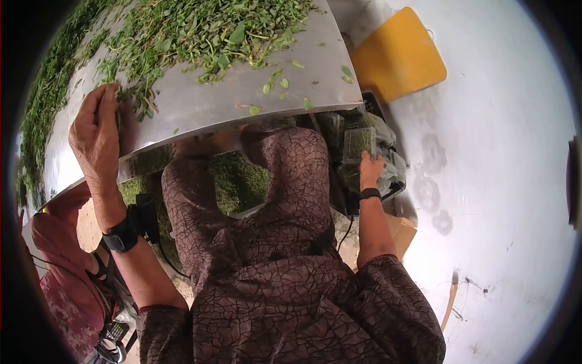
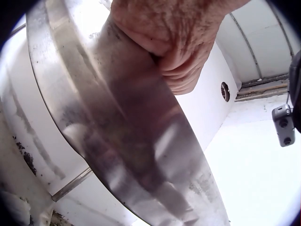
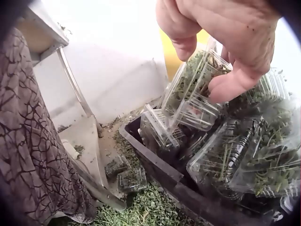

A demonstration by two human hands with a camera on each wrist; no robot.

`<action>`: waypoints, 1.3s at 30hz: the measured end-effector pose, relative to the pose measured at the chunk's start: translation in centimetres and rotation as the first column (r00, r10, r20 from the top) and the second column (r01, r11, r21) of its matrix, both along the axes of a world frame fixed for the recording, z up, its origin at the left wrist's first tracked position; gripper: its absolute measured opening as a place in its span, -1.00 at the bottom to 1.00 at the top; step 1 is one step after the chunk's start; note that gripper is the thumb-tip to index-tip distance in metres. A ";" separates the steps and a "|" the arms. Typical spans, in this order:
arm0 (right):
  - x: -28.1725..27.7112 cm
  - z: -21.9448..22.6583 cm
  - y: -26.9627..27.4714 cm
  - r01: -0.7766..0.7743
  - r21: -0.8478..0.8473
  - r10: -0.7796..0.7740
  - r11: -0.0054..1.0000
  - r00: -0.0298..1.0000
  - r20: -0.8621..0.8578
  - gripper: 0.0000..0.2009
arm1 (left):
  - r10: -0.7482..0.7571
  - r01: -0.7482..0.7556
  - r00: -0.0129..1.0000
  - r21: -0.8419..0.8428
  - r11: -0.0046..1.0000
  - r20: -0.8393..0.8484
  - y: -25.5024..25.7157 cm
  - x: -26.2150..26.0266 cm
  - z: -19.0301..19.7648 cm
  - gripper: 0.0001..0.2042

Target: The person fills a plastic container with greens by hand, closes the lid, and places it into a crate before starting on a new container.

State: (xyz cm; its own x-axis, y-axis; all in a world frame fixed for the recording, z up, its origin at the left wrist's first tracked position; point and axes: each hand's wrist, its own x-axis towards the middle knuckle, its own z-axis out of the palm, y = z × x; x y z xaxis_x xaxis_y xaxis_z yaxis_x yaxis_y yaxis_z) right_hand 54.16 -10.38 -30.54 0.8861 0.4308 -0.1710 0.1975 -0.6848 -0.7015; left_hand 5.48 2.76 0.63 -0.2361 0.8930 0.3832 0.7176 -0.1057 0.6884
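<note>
My right hand (image 1: 371, 170) grips a clear plastic clamshell box (image 3: 195, 89) of green leaves, thumb and fingers on its two sides. The box is tilted above a dark crate (image 3: 160, 172) that holds several similar filled boxes (image 3: 225, 155). My left hand (image 1: 97, 133) rests on the metal table (image 1: 200, 100) near its front left edge, beside loose green leaves (image 1: 206, 30). Its fingers are loosely bent, with no object showing in them. In the left wrist view, the left hand (image 2: 174, 37) lies above the table's metal underside, fingertips hidden.
A yellow board (image 1: 397, 54) leans against the white wall at the right. Below the table, more greens (image 1: 239, 182) lie between my knees. Two clear boxes (image 3: 129, 179) lie on the floor beside the crate. Red patterned cloth (image 1: 66, 267) is at the left.
</note>
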 end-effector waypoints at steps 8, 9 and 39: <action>-1.6 -0.9 0.6 -0.087 -0.137 0.101 0.987 0.990 0.097 -0.36 | -0.001 0.001 0.999 -0.005 1.000 -0.042 0.0 -0.2 -0.1 -0.73; -1.4 -1.3 0.6 -0.095 -0.162 0.117 0.982 0.984 0.132 -0.40 | 0.000 -0.001 0.999 -0.006 1.000 -0.043 0.0 -0.1 -0.1 -0.73; -4.5 15.9 6.2 -0.345 0.526 0.260 0.777 0.938 0.230 -0.82 | -0.058 0.059 0.998 0.244 0.968 -0.013 -1.2 2.3 1.3 -0.93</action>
